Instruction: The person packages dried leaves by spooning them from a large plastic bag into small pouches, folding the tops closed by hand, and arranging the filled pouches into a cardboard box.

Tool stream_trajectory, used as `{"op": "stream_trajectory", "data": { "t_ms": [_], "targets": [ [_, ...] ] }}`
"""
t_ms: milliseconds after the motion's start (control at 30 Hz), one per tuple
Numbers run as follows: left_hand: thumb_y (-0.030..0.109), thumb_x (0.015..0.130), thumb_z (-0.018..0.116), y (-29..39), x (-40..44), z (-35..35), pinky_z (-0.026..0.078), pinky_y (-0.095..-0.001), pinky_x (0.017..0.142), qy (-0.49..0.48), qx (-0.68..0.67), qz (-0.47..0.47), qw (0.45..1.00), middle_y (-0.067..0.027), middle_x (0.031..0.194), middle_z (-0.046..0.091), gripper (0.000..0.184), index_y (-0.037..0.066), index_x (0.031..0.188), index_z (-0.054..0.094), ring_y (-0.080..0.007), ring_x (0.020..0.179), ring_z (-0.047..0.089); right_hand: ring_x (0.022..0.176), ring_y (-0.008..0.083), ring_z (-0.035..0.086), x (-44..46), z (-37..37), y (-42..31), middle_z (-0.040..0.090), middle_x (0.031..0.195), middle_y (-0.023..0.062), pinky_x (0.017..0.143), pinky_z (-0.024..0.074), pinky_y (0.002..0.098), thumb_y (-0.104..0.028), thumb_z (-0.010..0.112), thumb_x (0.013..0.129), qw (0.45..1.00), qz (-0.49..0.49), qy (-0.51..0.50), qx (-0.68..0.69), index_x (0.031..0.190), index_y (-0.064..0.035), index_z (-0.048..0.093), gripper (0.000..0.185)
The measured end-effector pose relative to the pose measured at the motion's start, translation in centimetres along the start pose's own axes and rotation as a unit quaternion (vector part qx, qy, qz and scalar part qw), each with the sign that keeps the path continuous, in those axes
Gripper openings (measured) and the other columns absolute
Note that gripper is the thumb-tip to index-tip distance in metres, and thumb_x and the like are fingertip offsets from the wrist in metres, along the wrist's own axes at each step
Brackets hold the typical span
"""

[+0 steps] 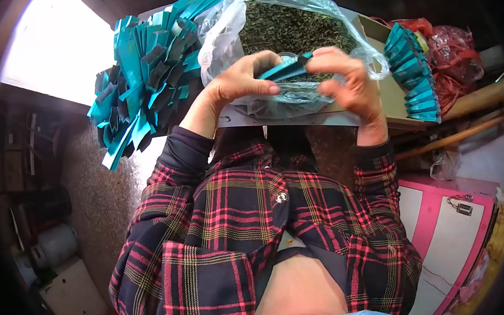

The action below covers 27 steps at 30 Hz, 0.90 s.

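Observation:
A narrow teal packet (284, 70), shiny and folded, is held between my two hands. My left hand (242, 77) grips its left end, with the thumb stretched along the near side. At the right end, the curled fingers of my right hand (348, 81) close on the packet, and the thumb sits lower. Just beneath is a clear plastic bag (223, 48), its mouth spread around dark green, dried shredded leaves (296, 27). Behind the packet shows a small pale round object, partly hidden, whose kind I cannot make out.
Many loose teal packets (145, 77) are heaped at the table's left. A fanned row of teal packets (413, 72) stands in a shallow box (394, 96) at the right. Red plastic bags (452, 56) and wooden poles (462, 135) lie beyond. A pink-and-white cabinet (444, 233) stands lower right.

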<state>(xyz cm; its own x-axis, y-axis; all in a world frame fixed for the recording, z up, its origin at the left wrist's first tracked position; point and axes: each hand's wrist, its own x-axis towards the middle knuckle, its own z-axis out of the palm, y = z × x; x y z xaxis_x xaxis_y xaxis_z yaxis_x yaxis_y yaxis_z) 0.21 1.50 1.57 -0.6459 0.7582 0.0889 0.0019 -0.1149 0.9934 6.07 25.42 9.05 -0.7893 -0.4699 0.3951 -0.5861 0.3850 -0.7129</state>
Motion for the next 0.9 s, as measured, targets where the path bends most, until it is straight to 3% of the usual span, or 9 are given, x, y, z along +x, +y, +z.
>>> {"op": "stream_trajectory", "data": {
  "t_ms": [67, 200, 233, 300, 367, 467, 733, 800, 900],
  "targets": [
    [0.023, 0.066, 0.085, -0.6, -0.6, -0.3, 0.041, -0.0244, 0.084, 0.049, -0.029, 0.022, 0.998, 0.0017, 0.096, 0.056, 0.055, 0.005, 0.108, 0.055, -0.0091, 0.092, 0.052, 0.104, 0.0218, 0.059, 0.4, -1.2, 2.0, 0.068, 0.096, 0.0077, 0.092, 0.0451, 0.034, -0.003, 0.061, 0.071, 0.996, -0.018, 0.034, 0.085, 0.098, 0.0007, 0.068, 0.028],
    [0.019, 0.062, 0.088, -0.8, -1.0, -0.5, 0.041, -0.0239, 0.083, 0.09, -0.038, 0.039, 0.994, 0.0034, 0.094, 0.055, 0.06, 0.007, 0.109, 0.053, -0.0082, 0.091, 0.051, 0.096, 0.0198, 0.062, 1.3, -0.3, 5.6, 0.068, 0.098, 0.0074, 0.087, 0.0473, 0.0312, -0.002, 0.063, 0.073, 0.976, 0.145, 0.086, -0.141, 0.098, -0.0061, 0.069, 0.026],
    [0.019, 0.062, 0.088, -0.8, -1.0, -0.5, 0.041, -0.0238, 0.083, 0.1, -0.034, 0.051, 0.993, 0.0036, 0.094, 0.055, 0.06, 0.007, 0.109, 0.053, -0.0082, 0.09, 0.051, 0.096, 0.0198, 0.062, 1.4, 0.1, 6.3, 0.068, 0.098, 0.0074, 0.087, 0.0473, 0.0312, -0.002, 0.063, 0.073, 0.976, 0.145, 0.086, -0.14, 0.098, -0.0061, 0.069, 0.026],
    [0.02, 0.061, 0.089, -0.7, -1.2, -0.5, 0.041, -0.0237, 0.083, 0.103, -0.032, 0.053, 0.993, 0.004, 0.094, 0.055, 0.061, 0.008, 0.109, 0.053, -0.0081, 0.091, 0.051, 0.098, 0.0253, 0.06, 1.6, 0.8, 7.6, 0.065, 0.098, 0.0071, 0.085, 0.0475, 0.037, -0.002, 0.065, 0.071, 0.906, 0.068, 0.01, -0.417, 0.095, -0.0071, 0.068, 0.024],
    [0.025, 0.054, 0.091, -1.1, -1.4, -0.8, 0.037, -0.0222, 0.087, 0.107, -0.054, 0.033, 0.992, 0.0036, 0.101, 0.053, 0.072, 0.008, 0.112, 0.052, -0.0086, 0.096, 0.049, 0.097, 0.0284, 0.056, 1.2, 0.9, 9.4, 0.061, 0.095, 0.0065, 0.084, 0.0465, 0.0411, -0.003, 0.066, 0.07, 0.892, 0.054, 0.005, -0.449, 0.093, -0.0088, 0.066, 0.023],
    [0.021, 0.061, 0.089, -1.3, -1.6, -1.0, 0.041, -0.0243, 0.085, 0.124, -0.069, 0.046, 0.989, 0.0019, 0.097, 0.057, 0.062, 0.008, 0.109, 0.053, -0.0096, 0.093, 0.053, 0.091, 0.0254, 0.057, 1.2, 1.0, 10.6, 0.057, 0.086, 0.0049, 0.08, 0.0462, 0.0395, -0.004, 0.067, 0.071, 0.864, 0.03, -0.008, -0.503, 0.089, -0.0104, 0.066, 0.019],
    [0.042, 0.064, 0.084, -0.9, -2.5, -2.0, 0.042, -0.0258, 0.082, 0.157, -0.056, 0.082, 0.983, -0.0035, 0.102, 0.06, 0.07, 0.006, 0.116, 0.052, -0.0114, 0.088, 0.053, 0.079, 0.028, 0.059, 1.8, 1.5, 10.4, 0.059, 0.077, 0.0081, 0.072, 0.0485, 0.0396, -0.01, 0.061, 0.076, 0.89, -0.007, 0.026, -0.455, 0.082, -0.008, 0.06, 0.006],
    [0.049, 0.064, 0.081, -1.0, -2.5, -2.1, 0.041, -0.0253, 0.08, 0.172, -0.047, 0.086, 0.98, -0.0041, 0.1, 0.06, 0.073, 0.005, 0.115, 0.052, -0.0113, 0.087, 0.053, 0.07, 0.0306, 0.061, 2.0, 2.2, 9.7, 0.063, 0.074, 0.0104, 0.065, 0.0496, 0.0396, -0.008, 0.059, 0.077, 0.941, 0.08, 0.03, -0.327, 0.083, -0.0057, 0.06, 0.006],
    [0.052, 0.065, 0.078, -0.8, -2.5, -2.1, 0.041, -0.0255, 0.08, 0.185, -0.027, 0.088, 0.978, -0.0049, 0.1, 0.061, 0.073, 0.004, 0.114, 0.053, -0.0116, 0.087, 0.053, 0.067, 0.0287, 0.064, 2.8, 3.2, 9.5, 0.066, 0.075, 0.0117, 0.063, 0.0505, 0.0351, -0.01, 0.059, 0.078, 0.963, 0.061, 0.053, -0.256, 0.083, -0.0056, 0.065, 0.009]
  ]
}}
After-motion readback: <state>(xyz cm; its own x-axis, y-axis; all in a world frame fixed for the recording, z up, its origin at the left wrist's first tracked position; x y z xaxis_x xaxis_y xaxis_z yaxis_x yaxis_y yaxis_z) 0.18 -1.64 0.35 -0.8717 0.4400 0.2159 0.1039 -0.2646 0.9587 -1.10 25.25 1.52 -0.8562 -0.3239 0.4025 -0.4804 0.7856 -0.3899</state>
